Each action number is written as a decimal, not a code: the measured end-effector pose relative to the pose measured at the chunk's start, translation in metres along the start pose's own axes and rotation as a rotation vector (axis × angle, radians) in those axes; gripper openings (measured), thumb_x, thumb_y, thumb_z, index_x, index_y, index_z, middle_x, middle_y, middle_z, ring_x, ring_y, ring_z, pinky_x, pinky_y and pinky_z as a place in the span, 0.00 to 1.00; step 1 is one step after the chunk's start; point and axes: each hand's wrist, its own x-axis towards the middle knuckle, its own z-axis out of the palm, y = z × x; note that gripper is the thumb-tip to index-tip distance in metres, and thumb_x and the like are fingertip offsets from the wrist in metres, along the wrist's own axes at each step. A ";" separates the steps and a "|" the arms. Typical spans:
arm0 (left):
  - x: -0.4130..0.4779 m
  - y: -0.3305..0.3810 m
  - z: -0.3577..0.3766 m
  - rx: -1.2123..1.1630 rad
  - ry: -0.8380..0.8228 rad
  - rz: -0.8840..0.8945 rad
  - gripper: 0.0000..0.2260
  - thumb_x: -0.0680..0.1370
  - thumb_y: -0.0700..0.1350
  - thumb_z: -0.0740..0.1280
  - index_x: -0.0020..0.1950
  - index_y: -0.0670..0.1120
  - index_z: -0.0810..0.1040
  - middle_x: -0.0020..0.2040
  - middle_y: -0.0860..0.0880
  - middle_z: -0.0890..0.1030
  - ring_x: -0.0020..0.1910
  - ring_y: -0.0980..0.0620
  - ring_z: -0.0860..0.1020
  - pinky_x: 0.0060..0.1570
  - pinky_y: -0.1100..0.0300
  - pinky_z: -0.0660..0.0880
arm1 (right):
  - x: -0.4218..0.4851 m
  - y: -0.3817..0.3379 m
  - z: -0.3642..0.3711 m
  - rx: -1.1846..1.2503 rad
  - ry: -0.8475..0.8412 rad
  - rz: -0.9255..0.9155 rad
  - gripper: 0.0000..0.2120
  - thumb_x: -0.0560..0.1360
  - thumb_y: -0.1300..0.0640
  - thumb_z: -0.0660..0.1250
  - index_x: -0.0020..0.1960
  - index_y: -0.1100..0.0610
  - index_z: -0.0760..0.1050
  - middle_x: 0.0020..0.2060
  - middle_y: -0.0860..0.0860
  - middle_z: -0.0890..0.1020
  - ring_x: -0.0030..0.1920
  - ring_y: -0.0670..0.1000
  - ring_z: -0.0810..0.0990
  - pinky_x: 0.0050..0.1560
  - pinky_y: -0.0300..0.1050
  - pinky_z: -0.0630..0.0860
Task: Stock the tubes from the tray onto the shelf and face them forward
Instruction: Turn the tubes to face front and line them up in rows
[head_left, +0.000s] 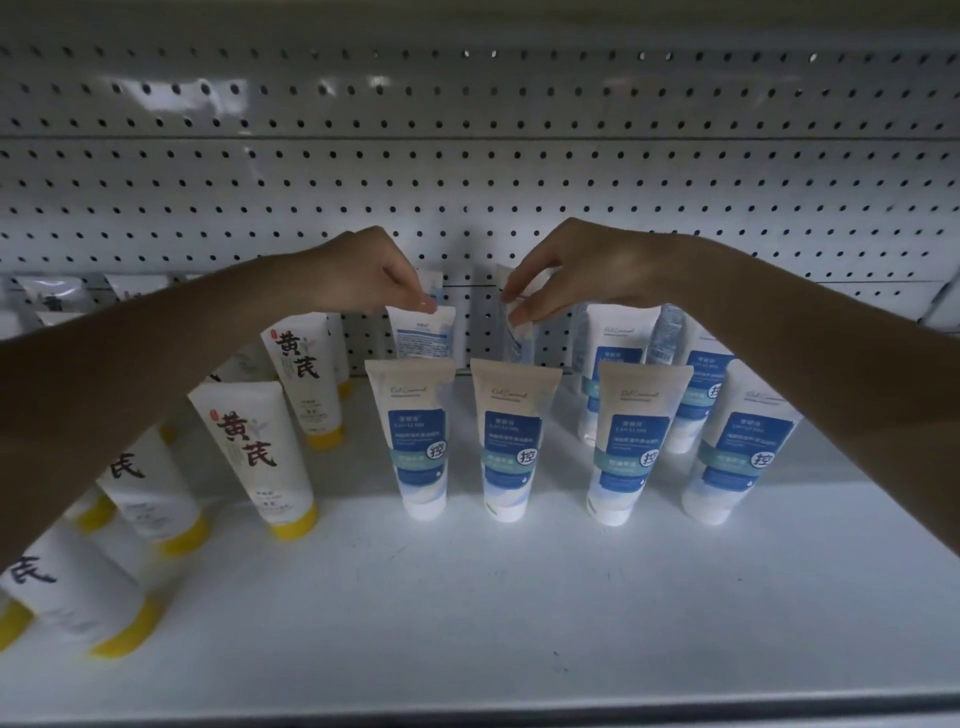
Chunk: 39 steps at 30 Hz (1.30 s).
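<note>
Both my hands reach to the back of the white shelf (519, 597). My left hand (374, 273) pinches the top crimp of a blue-and-white tube (423, 338) whose back label faces me. My right hand (576, 270) pinches the top of another blue-and-white tube (519, 340), which is turned sideways. Both tubes stand cap down in the second row. In front of them stands a row of several blue-label tubes (423, 436) facing forward. The tray is out of view.
White tubes with yellow caps (257, 457) and black characters stand in rows at the left, under my left forearm. More blue-label tubes (618, 364) fill the back right. A white pegboard wall (467, 171) closes the back. The shelf's front edge (467, 714) runs along the bottom.
</note>
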 end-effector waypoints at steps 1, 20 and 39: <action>0.001 -0.001 0.001 0.006 0.007 -0.005 0.06 0.72 0.50 0.72 0.42 0.47 0.84 0.35 0.55 0.82 0.32 0.62 0.77 0.39 0.66 0.75 | -0.001 0.000 -0.001 -0.003 -0.014 0.008 0.16 0.69 0.59 0.75 0.56 0.60 0.80 0.55 0.51 0.80 0.50 0.43 0.79 0.36 0.21 0.70; -0.006 0.000 0.005 -0.077 0.042 -0.092 0.07 0.76 0.47 0.69 0.48 0.45 0.84 0.32 0.50 0.76 0.30 0.58 0.71 0.31 0.67 0.70 | 0.006 0.003 0.008 -0.302 0.208 -0.028 0.13 0.67 0.46 0.76 0.35 0.56 0.79 0.30 0.47 0.76 0.34 0.43 0.71 0.37 0.35 0.68; -0.019 0.003 -0.012 -0.178 -0.020 -0.147 0.04 0.76 0.44 0.70 0.49 0.46 0.83 0.43 0.51 0.83 0.40 0.57 0.80 0.39 0.68 0.75 | -0.002 0.000 0.010 -0.420 0.240 -0.039 0.09 0.69 0.52 0.75 0.36 0.56 0.79 0.32 0.45 0.76 0.36 0.47 0.75 0.43 0.42 0.71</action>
